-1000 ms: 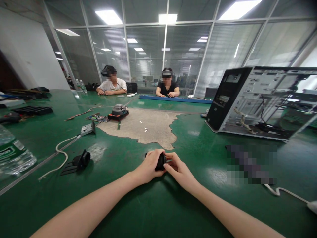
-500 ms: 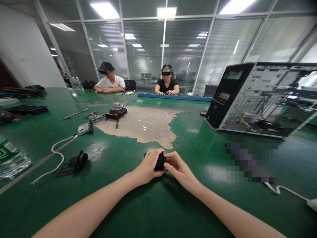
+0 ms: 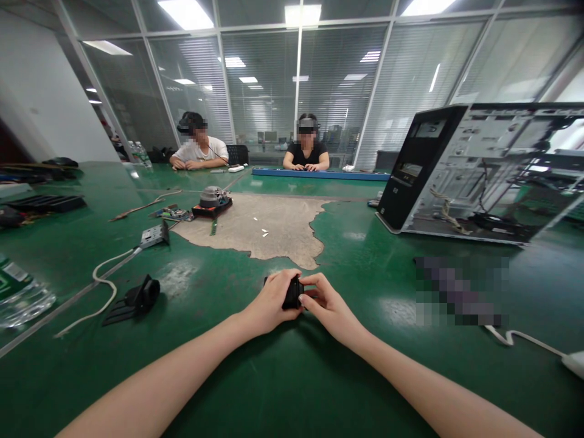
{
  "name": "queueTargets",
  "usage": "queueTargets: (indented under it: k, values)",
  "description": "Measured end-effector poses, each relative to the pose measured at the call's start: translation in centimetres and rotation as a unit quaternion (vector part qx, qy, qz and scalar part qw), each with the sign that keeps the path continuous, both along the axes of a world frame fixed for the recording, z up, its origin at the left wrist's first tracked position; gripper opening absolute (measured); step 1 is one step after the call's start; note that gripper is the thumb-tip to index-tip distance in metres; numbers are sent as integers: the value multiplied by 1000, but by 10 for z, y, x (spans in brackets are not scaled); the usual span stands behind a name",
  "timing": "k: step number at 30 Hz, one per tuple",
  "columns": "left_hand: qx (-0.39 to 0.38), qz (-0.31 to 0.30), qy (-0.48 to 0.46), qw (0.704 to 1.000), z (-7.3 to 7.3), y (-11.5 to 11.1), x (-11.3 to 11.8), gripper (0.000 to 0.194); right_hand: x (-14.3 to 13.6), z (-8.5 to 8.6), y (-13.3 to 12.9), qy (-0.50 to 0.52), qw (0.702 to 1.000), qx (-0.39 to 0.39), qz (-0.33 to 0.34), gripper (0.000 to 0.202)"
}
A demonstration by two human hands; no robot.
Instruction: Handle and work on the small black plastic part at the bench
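A small black blocky object [image 3: 292,293] with a ridged right end is held over the green table, between both hands. My left hand [image 3: 275,296] wraps round it from the left, thumb below and fingers over the top; part of it shows past the knuckles. At its right end, the thumb and fingertips of my right hand [image 3: 325,301] pinch the edge. The fingers cover much of the object, so I cannot make out its kind. To the left lies a black plastic part with a round collar and flat prongs [image 3: 134,298].
An opened computer case [image 3: 424,173] stands at right, near a blurred-out item [image 3: 458,289] with a white cable. At left are a water bottle [image 3: 20,289], a metal bracket [image 3: 154,234] and a heatsink fan [image 3: 213,201]. Two people [image 3: 199,143] [image 3: 306,146] sit across the table.
The view has shifted slightly, and the scene sits a little further left in it. Both hands keep their hold on the black object; the right fingertips have barely moved along its end.
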State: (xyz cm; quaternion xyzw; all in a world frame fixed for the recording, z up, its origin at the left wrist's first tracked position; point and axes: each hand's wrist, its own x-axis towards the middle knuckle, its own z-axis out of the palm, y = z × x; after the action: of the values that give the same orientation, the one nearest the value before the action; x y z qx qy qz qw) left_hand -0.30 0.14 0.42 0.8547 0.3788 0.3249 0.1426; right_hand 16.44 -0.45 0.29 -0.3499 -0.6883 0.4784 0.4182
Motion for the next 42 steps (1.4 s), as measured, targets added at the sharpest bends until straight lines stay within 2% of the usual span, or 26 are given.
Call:
queueTargets:
  k: [7, 12, 18, 24, 31, 33, 37, 42]
  values:
    - [-7, 3, -8, 1000, 3, -1, 2, 54, -1, 2, 0, -8, 1000, -7, -2, 26]
    - [-18, -4, -9, 1000, 4, 0, 0, 59, 1, 6, -2, 5, 1000, -9, 28, 27]
    - [-16, -3, -8, 1000, 2, 1, 0, 55, 1, 3, -1, 28, 999, -15, 20, 15]
    - [-17, -8, -13, 1000, 3, 1, 1, 54, -1, 6, 1, -9, 1000, -19, -2, 25]
    - [-36, -8, -11, 999, 3, 1, -1, 58, 2, 7, 0, -8, 999, -2, 42, 29]
    - [-29, -9, -11, 999, 2, 1, -1, 57, 2, 5, -1, 3, 999, -9, 47, 25]
    - [-17, -7, -14, 1000, 0, 2, -1, 54, -1, 3, 0, 20, 999, -37, 24, 17]
    - [-22, -13, -19, 1000, 0, 3, -1, 55, -1, 4, 3, -3, 999, -37, 13, 24]
